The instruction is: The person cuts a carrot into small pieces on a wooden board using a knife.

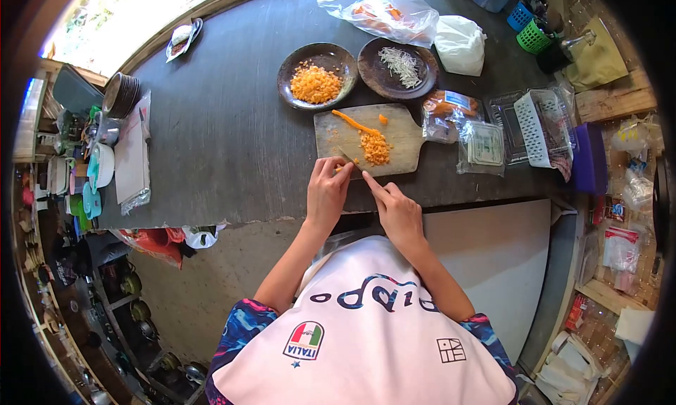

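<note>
A wooden cutting board lies at the table's front edge, bearing a heap of diced orange pieces and a long orange strip. At the board's front edge, my left hand is closed, its fingertips together around a small orange piece. A knife lies between the two hands, its blade pointing away to the left. My right hand holds the knife, with the index finger stretched along it; the handle is hidden under that hand.
Behind the board are a bowl of diced orange pieces, a dark plate with white shreds, and plastic bags. Packets and a white basket stand right. Stacked dishes and a flat package are left.
</note>
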Tool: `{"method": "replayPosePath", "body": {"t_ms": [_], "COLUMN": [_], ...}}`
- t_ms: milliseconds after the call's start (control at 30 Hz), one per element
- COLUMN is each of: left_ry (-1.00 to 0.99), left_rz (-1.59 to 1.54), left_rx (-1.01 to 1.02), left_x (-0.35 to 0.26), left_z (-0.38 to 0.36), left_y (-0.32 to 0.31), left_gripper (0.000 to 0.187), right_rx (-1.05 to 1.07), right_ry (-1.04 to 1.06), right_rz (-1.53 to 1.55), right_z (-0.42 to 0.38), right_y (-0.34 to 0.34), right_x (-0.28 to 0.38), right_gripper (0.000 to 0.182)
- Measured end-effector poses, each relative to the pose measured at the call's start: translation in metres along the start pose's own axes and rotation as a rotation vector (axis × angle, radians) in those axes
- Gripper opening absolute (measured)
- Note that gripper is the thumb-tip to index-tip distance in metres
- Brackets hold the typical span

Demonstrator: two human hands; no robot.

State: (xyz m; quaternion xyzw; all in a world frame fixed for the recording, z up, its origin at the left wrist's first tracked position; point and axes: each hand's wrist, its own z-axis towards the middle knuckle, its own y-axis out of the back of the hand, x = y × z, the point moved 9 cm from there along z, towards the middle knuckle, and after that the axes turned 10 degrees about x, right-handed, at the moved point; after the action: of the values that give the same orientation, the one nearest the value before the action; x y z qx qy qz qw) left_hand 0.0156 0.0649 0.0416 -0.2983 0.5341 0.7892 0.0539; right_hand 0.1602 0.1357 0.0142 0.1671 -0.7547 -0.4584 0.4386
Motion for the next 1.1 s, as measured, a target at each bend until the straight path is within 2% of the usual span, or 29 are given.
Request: {"method": "replayPosePath", "body": {"t_ms": [200,400,500,633,800,900,1100], "left_ry": [0.002,0.011,0.002,-0.003,0.01,0.008,0.012], "left_rz": [-0.012,0.002,0.012,-0.007,0.007,-0.009,-0.024], "left_rx": [0.01,0.019,0.019,-0.001,0.014,0.007,-0.007], "left_x": [0.004,0.002,0.002,0.005,0.002,0.006,0.006], "left_z": [-0.001,0.001,0.001,0.0,0.0,0.0,-0.001], "left_y": [0.0,0.001,0.002,0.001,0.001,0.002,0.002], "left_gripper": [0.02,0.02,0.02,0.021,0.02,0.02,0.018], "right_rx": [0.028,-0.022,-0.046,0.004,-0.022,-0.066,-0.001], "right_ry": [-0.033,-0.012,0.016,-0.029,-0.023,0.019,-0.032], "right_rz": [0.023,0.066,0.056,0.039,0.103,0.068,0.066], "right_z": [-0.032,-0.001,-0.01,-0.025,0.001,-0.007,-0.022], "right_y": [0.011,0.002,0.005,0.005,0.002,0.002,0.003], "right_x": [-0.003,0.0,-0.001,-0.004,0.0,-0.001,-0.004], "right_gripper": [0.061,0.056,0.063,0.06,0.054,0.058,0.057]}}
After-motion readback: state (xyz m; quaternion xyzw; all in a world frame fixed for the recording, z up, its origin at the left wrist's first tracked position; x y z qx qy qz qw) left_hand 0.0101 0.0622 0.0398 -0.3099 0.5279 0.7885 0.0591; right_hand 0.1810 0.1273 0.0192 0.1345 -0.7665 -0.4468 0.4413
